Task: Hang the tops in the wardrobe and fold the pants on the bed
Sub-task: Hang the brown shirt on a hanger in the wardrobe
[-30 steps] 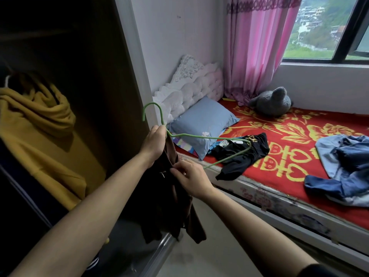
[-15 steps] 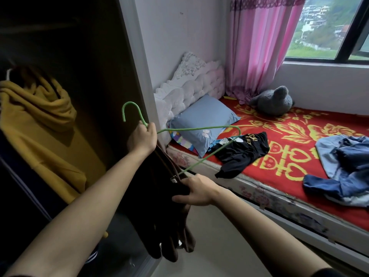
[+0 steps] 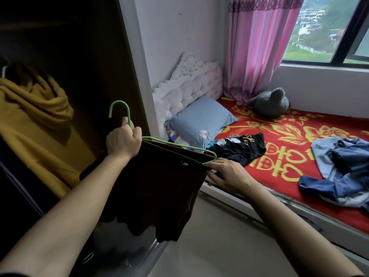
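Dark top [image 3: 159,186] hangs between left hand [image 3: 122,139] and right hand [image 3: 225,172].

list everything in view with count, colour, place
dark wooden wardrobe: 1, dark, left
green wire hanger: 1, green, held before wardrobe
dark brown top: 1, brown, on hanger
mustard yellow hooded garment: 1, yellow, hanging in wardrobe
red bedspread with yellow pattern: 1, red, right
black printed T-shirt: 1, black, on bedspread
blue denim clothes pile: 1, blue, bedspread's right
light blue pillow: 1, blue, bedspread's left end
pink curtain: 1, pink, top centre
grey plush toy: 1, grey, below curtain
hands: 2; left hand grips hanger neck, right hand on top's shoulder, grip unclear
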